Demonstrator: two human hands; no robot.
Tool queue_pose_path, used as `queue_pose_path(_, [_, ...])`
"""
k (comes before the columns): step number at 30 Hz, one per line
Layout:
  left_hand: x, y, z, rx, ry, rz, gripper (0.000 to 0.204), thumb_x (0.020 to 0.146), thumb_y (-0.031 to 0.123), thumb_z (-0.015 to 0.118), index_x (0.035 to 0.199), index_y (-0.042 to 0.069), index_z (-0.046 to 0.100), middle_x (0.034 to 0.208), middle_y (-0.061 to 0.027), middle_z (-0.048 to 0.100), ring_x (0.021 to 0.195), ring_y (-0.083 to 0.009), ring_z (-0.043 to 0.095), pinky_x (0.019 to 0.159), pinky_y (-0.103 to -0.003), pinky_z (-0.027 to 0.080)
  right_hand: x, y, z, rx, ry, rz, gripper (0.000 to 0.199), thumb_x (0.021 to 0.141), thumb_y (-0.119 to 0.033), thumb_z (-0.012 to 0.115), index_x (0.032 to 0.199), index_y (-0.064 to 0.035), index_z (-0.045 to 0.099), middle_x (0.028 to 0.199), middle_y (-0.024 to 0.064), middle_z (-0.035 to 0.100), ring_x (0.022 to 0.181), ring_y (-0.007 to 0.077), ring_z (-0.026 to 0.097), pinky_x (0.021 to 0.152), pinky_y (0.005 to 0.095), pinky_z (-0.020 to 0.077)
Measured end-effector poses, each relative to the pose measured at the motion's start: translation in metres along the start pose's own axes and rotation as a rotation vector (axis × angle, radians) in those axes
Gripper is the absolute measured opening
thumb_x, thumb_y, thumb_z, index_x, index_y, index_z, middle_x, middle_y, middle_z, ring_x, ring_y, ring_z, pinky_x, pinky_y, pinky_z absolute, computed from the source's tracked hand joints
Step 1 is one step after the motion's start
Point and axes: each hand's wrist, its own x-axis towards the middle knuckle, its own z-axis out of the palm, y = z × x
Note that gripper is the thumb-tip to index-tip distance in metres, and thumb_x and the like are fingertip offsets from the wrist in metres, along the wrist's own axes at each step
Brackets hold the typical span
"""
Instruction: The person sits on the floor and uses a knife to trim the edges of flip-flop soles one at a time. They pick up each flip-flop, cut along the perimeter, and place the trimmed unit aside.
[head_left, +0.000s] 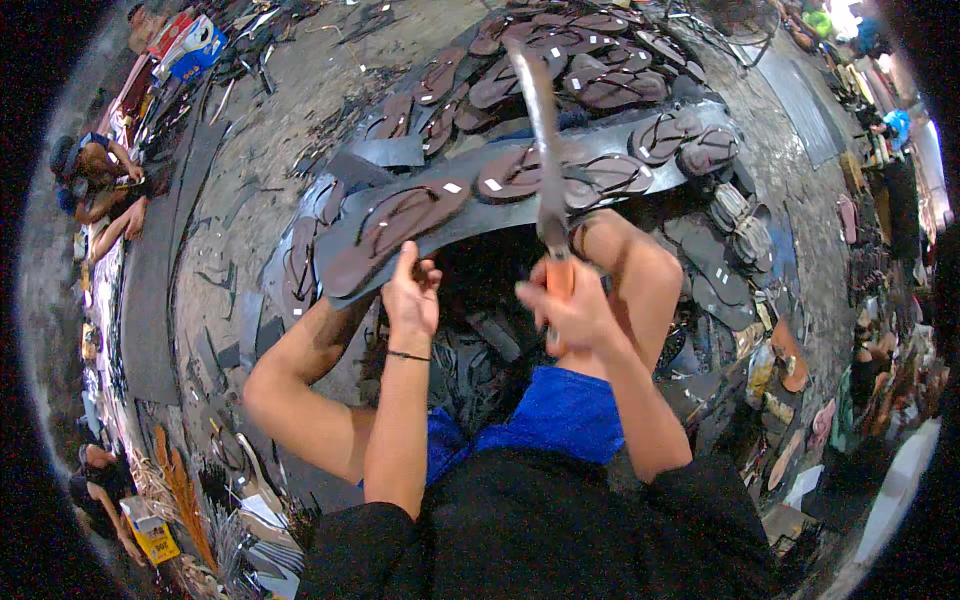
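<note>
My right hand is closed around the orange handle of a long-bladed knife, its metal blade pointing away from me and crossing over the sandals. With its thumb raised and apart from the half-curled fingers, my left hand is at the near edge of a long grey sheet. The thumb tip overlaps that edge; nothing shows between the fingers. Several dark brown flip-flops with thin straps and small white labels lie along the sheet. The largest-looking flip-flop is just beyond my left hand.
A heap of similar flip-flops lies beyond the sheet. More dark footwear and scraps lie beside my right knee. My bent legs flank a shadowed gap. At far left are a seated person and another person near a yellow box.
</note>
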Motion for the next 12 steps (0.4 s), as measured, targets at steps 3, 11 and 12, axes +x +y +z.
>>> queue_pose_path(3, [0.005,0.016,-0.026,0.032,0.092,0.025,0.018,0.088,0.020,0.065,0.094,0.005,0.057,0.079,-0.0043,0.055,0.068,-0.0122,0.055,0.054,-0.027,0.047,-0.054,0.012,0.042,0.302,-0.076,0.207,0.018,0.083,-0.012,0.068,0.091,-0.0033,0.055,0.069,0.0023,0.057,0.052,0.0103,0.056,0.047,0.0255,0.0459])
queue_pose_path(11, [0.040,-0.017,-0.036,0.175,-0.171,-0.236,0.037,0.082,0.039,0.069,0.099,0.009,0.056,0.071,-0.0019,0.054,0.058,-0.0110,0.049,0.047,-0.026,0.043,-0.054,0.064,0.085,-0.354,0.106,0.077,0.041,0.092,-0.034,0.053,0.116,-0.0036,0.041,0.089,0.0277,0.062,0.082,0.0449,0.062,0.071,0.0500,0.0486])
queue_pose_path(12, [0.047,-0.018,-0.036,0.248,-0.211,-0.301,0.050,0.081,0.043,0.069,0.113,0.007,0.054,0.074,-0.0025,0.058,0.058,-0.0108,0.050,0.047,-0.026,0.043,-0.053,0.068,0.089,-0.395,0.095,0.103,0.044,0.092,-0.037,0.053,0.120,-0.0060,0.039,0.091,0.0285,0.062,0.085,0.0451,0.062,0.075,0.0522,0.0476])
